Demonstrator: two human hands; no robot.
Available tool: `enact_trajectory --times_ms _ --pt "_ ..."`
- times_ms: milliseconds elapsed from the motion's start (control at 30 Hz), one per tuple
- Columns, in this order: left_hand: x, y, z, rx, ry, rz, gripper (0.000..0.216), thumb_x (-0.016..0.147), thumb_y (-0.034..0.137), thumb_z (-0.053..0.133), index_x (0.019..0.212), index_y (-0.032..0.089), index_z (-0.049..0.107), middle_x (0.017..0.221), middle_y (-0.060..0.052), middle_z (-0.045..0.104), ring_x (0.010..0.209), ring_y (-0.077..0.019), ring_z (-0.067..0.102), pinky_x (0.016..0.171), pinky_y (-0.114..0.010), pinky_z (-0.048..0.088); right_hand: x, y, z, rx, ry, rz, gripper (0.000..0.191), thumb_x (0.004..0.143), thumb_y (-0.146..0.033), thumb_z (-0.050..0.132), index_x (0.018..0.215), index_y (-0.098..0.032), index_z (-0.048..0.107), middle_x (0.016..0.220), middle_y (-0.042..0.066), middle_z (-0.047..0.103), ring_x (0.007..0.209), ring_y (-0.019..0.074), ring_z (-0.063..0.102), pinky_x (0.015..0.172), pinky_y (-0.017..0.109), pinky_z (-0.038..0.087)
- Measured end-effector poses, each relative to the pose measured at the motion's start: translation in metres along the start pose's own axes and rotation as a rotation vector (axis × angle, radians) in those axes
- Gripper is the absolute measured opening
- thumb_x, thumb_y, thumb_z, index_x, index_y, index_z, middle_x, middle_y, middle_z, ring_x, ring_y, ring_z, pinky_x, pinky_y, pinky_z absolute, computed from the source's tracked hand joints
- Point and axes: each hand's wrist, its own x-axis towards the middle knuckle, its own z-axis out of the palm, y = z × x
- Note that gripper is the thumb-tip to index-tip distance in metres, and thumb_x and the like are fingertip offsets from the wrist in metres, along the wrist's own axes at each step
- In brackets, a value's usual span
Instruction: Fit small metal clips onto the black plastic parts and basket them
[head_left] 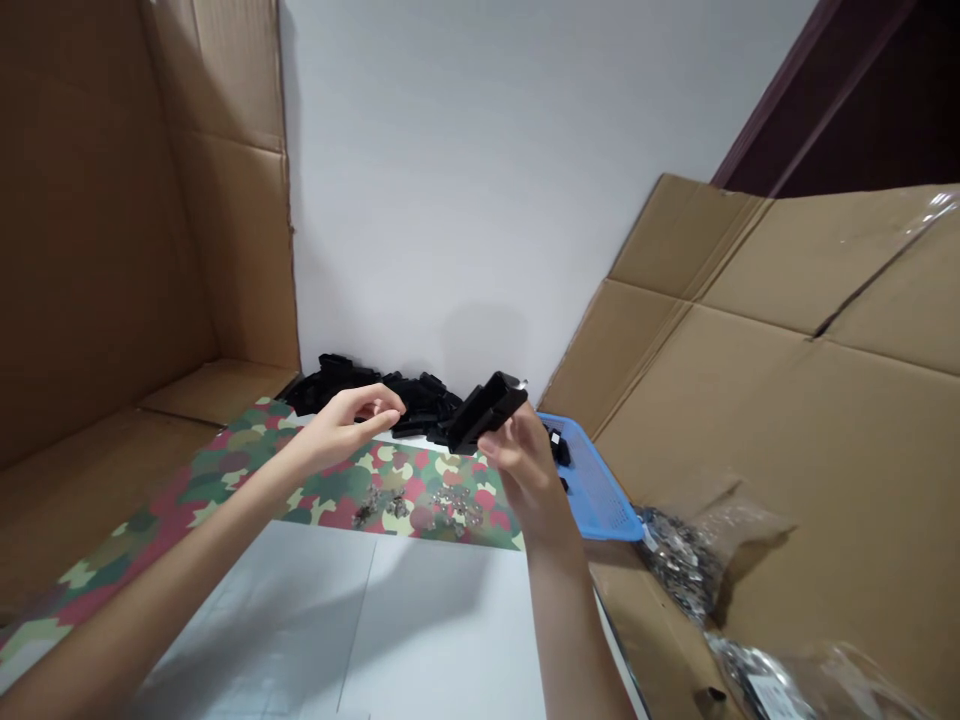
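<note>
My right hand is raised above the table and grips a black plastic part, tilted up to the right. My left hand hovers to its left with the fingers curled and the fingertips pinched together; whether anything small sits in them I cannot make out. Behind both hands a pile of black plastic parts lies against the white wall. Small metal pieces are scattered on a camouflage-pattern mat below the hands.
A blue plastic basket with a few black parts stands at the right of the mat. Cardboard sheets lean at the right and left. Clear bags of metal pieces lie at the lower right. A white tabletop is nearest me.
</note>
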Motion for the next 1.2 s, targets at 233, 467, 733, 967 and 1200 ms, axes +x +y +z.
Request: enact_trajectory --times_ms 233,467,733,967,1200 --pt "-0.02 0.035 0.001 -0.507 -0.058 0.026 0.017 0.083 0.035 0.065 0.083 0.02 0.058 0.065 0.003 0.043 0.054 -0.0079 0.033 0.046 -0.019 0.025 0.006 0.015 -0.006 -0.132 -0.123 -0.025 0.016 0.074 -0.025 0.062 0.084 -0.025 0.05 0.081 -0.002 0.049 0.078 0.0152 0.05 0.07 0.028 0.041" --pt "-0.028 0.044 0.005 -0.476 -0.108 0.112 0.013 0.083 0.031 0.065 0.082 0.019 0.059 0.061 0.004 0.048 0.051 -0.0077 0.037 0.048 -0.02 0.031 0.006 0.024 -0.004 -0.282 -0.179 -0.147 0.021 0.073 -0.017 0.066 0.087 -0.026 0.053 0.083 -0.003 0.055 0.074 0.0141 0.055 0.063 0.026 0.045" --pt "-0.029 0.045 0.005 -0.44 -0.098 0.126 0.015 0.081 0.03 0.066 0.079 0.019 0.057 0.06 0.004 0.047 0.05 -0.0074 0.038 0.045 -0.02 0.028 0.001 0.014 -0.001 -0.356 -0.164 -0.274 0.022 0.076 -0.016 0.066 0.092 -0.028 0.055 0.087 -0.002 0.058 0.077 0.0151 0.058 0.067 0.029 0.047" --pt "-0.032 0.047 0.007 -0.493 -0.108 0.076 0.018 0.081 0.03 0.067 0.078 0.018 0.054 0.06 0.004 0.047 0.053 -0.0078 0.04 0.049 -0.019 0.032 -0.001 0.012 0.005 -0.362 -0.142 -0.35 0.026 0.076 -0.014 0.065 0.095 -0.029 0.056 0.088 -0.001 0.058 0.076 0.0155 0.056 0.064 0.029 0.045" --pt "-0.03 0.036 0.016 -0.731 -0.263 0.056 0.025 0.082 0.04 0.065 0.094 0.019 0.059 0.083 -0.003 0.056 0.077 -0.0163 0.052 0.066 -0.026 0.041 -0.005 0.018 0.015 -0.222 -0.076 -0.39 0.019 0.081 -0.035 0.066 0.096 -0.029 0.057 0.085 0.0 0.056 0.075 0.017 0.055 0.062 0.031 0.045"
